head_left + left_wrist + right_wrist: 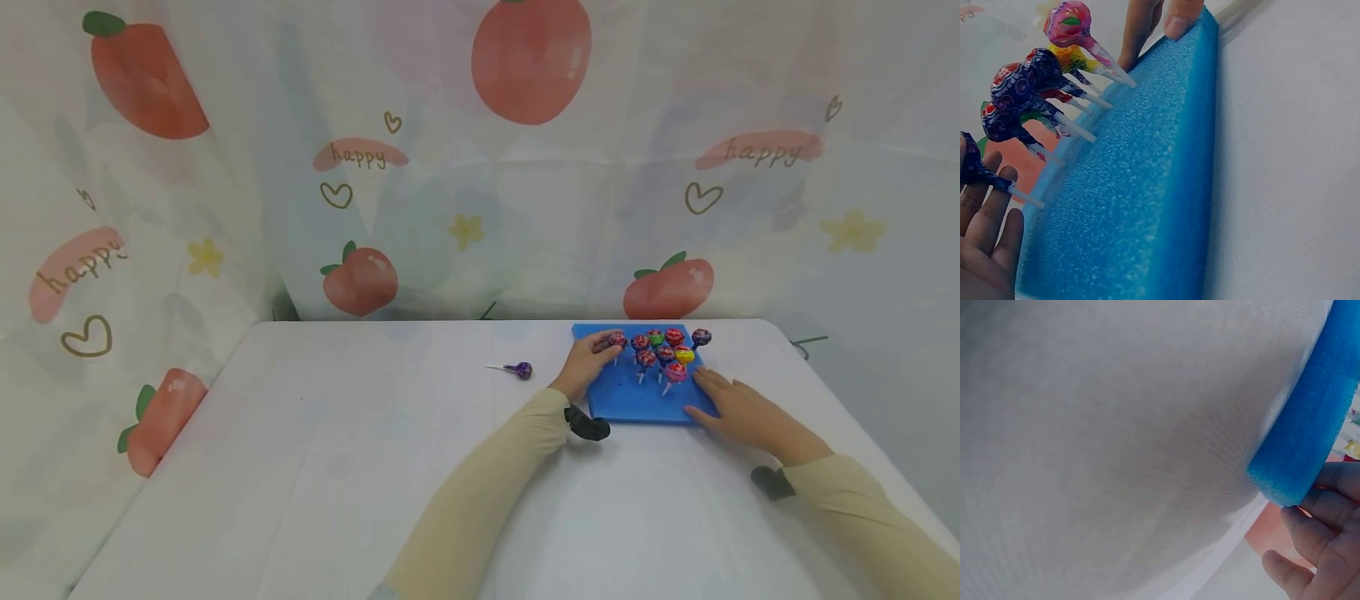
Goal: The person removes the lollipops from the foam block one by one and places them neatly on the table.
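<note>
At the left side of a blue foam board [633, 406], my left hand [585, 362] pinches a dark-wrapped lollipop [617, 339] by its head. That lollipop's white stick meets the foam in the left wrist view, with fingers [988, 215] behind the wrapper. Several more lollipops stand in the board to the right, among them a pink one [675, 372] and a yellow one [684, 355]. My right hand [742, 412] rests against the board's right edge, its fingers extended along the side and the thumb near the front corner.
A purple-wrapped lollipop [522, 371] lies on the white table [360, 450] left of the board, its stick pointing left. Behind the table hangs a curtain [435, 192] with a peach print. The table's right edge runs beyond my right hand.
</note>
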{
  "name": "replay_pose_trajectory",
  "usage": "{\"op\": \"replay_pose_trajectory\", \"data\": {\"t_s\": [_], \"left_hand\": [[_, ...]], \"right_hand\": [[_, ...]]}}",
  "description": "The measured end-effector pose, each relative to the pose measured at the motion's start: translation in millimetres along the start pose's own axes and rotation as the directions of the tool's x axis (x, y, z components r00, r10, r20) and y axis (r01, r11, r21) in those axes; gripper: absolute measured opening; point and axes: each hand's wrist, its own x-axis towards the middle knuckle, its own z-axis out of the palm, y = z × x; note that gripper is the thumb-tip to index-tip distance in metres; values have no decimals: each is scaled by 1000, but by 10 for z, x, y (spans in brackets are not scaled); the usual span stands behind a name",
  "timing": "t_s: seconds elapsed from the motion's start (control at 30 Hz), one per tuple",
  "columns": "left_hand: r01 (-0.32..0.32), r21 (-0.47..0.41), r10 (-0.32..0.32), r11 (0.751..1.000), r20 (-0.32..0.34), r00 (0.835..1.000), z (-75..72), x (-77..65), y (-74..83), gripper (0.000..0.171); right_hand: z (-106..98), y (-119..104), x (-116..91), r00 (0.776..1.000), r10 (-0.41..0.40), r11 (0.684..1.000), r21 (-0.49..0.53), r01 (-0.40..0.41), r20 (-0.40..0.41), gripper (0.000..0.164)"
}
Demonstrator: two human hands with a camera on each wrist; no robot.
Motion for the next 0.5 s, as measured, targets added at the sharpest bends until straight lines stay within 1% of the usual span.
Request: {"op": "replay_pose_trajectory", "data": {"t_s": [0.2,0.37,0.5], "left_hand": [[-33,-65,34,997,24,999,-86,-25,69,35],[-61,-137,71,989,64,995,-143,-26,136,35],[-81,-171,97,982,87,991,-192,-65,186,36]], "right_hand": [[-2,1,21,1000,-6,1000,9,6,6,80],[8,20,33,1000,-10,1000,8,10,8,80],[13,13,27,1000,-5,1000,2,5,7,79]]}}
